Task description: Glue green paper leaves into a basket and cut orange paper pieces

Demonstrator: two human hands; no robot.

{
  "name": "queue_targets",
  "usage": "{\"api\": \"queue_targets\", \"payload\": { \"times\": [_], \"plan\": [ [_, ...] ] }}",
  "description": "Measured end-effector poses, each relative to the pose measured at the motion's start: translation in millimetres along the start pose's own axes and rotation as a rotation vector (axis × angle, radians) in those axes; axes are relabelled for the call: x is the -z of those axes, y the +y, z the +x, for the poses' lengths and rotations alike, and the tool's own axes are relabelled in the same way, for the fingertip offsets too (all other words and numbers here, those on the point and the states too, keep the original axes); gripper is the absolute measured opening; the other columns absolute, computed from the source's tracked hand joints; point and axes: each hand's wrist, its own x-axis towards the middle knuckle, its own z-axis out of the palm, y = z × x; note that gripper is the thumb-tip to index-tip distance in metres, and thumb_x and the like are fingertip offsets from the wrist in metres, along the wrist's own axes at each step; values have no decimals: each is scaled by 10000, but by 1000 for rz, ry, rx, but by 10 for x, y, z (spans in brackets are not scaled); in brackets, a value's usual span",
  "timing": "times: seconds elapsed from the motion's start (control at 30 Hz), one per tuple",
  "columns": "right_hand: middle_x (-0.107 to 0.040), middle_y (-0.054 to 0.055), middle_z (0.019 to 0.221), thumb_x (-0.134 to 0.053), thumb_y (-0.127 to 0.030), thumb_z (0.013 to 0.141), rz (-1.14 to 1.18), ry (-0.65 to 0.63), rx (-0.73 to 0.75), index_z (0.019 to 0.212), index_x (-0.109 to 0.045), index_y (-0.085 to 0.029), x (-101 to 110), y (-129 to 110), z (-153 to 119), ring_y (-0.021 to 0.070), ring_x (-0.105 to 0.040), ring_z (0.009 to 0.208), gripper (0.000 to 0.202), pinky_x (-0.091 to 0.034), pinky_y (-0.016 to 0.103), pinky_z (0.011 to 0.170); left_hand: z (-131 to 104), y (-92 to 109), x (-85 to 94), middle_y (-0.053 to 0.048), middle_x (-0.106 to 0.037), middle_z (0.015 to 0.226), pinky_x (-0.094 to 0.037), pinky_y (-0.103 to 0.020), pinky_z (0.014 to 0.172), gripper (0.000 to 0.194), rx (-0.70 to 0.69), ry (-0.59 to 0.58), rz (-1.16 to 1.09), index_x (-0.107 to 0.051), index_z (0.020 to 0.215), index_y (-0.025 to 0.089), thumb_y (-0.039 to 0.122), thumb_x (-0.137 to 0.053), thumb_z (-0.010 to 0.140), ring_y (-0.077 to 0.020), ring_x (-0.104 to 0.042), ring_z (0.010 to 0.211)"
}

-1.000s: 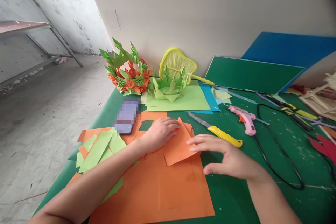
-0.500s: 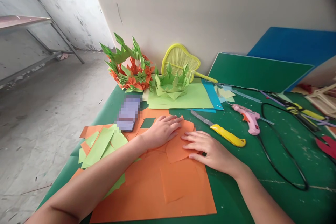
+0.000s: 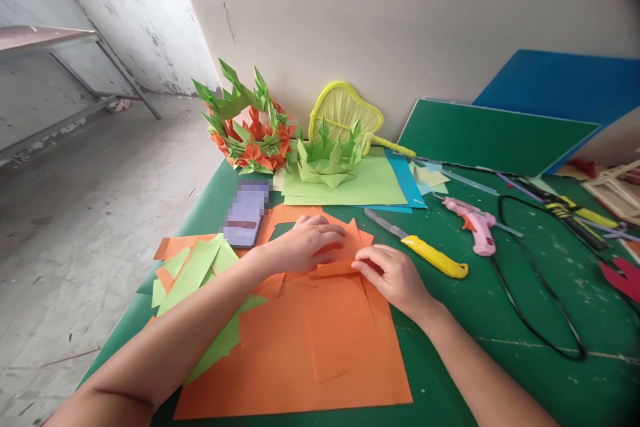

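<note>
A small sheet of orange paper (image 3: 343,269) lies between my hands, its near edge lifted into a narrow raised strip. My right hand (image 3: 395,280) pinches the right end of that edge between thumb and fingers. On the left side, my left hand (image 3: 305,243) has its fingers curled over the same sheet, the thumb close to the raised edge; the fingertips are partly hidden. Beneath them spreads a large orange sheet (image 3: 280,373) with smaller orange pieces on top. Green paper pieces (image 3: 193,277) lie in a pile beside my left forearm.
A phone (image 3: 245,220) lies past the left hand. Behind stand a green paper crown (image 3: 330,163) and an orange-green folded-paper piece (image 3: 255,140). A yellow utility knife (image 3: 435,257), blade out, and a pink glue gun (image 3: 473,220) with a black cord lie right.
The near edge of the small orange sheet has come up off the pile. My right hand has gone from lying flat to pinching it, and my left fingers have curled.
</note>
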Motion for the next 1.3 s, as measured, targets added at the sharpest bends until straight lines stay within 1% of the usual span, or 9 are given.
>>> {"api": "queue_targets", "payload": {
  "times": [0.13,0.23,0.47,0.63,0.8,0.93,1.03,1.17,1.3],
  "plan": [
    [-660,19,758,-508,-325,941,30,13,-91,844,-594,-216,-24,20,7,159,-596,707,169,-437,274,632,4,-33,3,-14,-595,1296,-300,-384,976,262,15,3,-58,-622,1156,274,296,-500,925,-235,-460,1115],
    [-679,25,824,-549,-326,920,99,-59,-105,883,-619,-230,31,55,12,169,-611,766,124,-463,281,672,5,-65,8,-9,-577,1320,-297,-394,997,244,-12,-12,-43,-634,1126,277,315,-521,913,-239,-450,1126],
    [-678,43,1015,-690,-324,818,154,-265,65,948,-680,-253,244,169,-58,209,-589,992,149,-486,346,859,-9,-58,23,-15,-569,1329,-300,-420,1026,226,-38,5,-11,-638,1092,258,293,-524,899,-246,-452,1137],
    [-685,46,918,-543,-281,920,131,-157,-15,880,-681,-241,186,167,-45,191,-598,904,149,-494,336,788,5,-81,-10,-40,-599,1270,-335,-412,1016,179,-79,47,-15,-672,1009,235,252,-566,864,-247,-465,1137],
    [-623,36,748,-528,-332,924,26,-61,-139,749,-584,-204,40,133,11,183,-555,748,223,-447,313,667,36,-90,-51,-79,-683,1039,-441,-326,893,207,-159,76,-148,-692,925,190,197,-485,909,-203,-572,992],
    [-503,-2,623,-527,-357,919,-95,-31,-169,641,-452,-211,-32,126,25,167,-482,651,323,-362,286,579,43,-53,-46,-49,-703,994,-474,-275,830,288,61,86,-311,-638,1090,192,251,-382,972,-155,-626,911],
    [-484,-11,619,-545,-347,909,-137,-9,-178,655,-436,-214,-56,131,31,166,-471,646,308,-334,278,570,37,-29,-36,-35,-697,1036,-482,-262,815,296,173,51,-372,-604,1158,211,358,-451,950,-154,-641,917],
    [-508,-9,649,-573,-318,892,-149,-6,-171,710,-473,-212,-63,125,41,165,-480,656,233,-340,272,576,33,-27,-50,-47,-667,1064,-477,-283,831,263,104,59,-330,-628,1090,211,323,-614,852,-175,-617,948],
    [-511,-7,639,-577,-317,887,-154,6,-185,706,-480,-214,-65,112,41,165,-480,645,229,-345,272,569,41,-39,-84,-55,-633,1054,-452,-301,885,193,-9,57,-264,-659,1046,212,219,-579,870,-182,-579,992]
  ]
}}
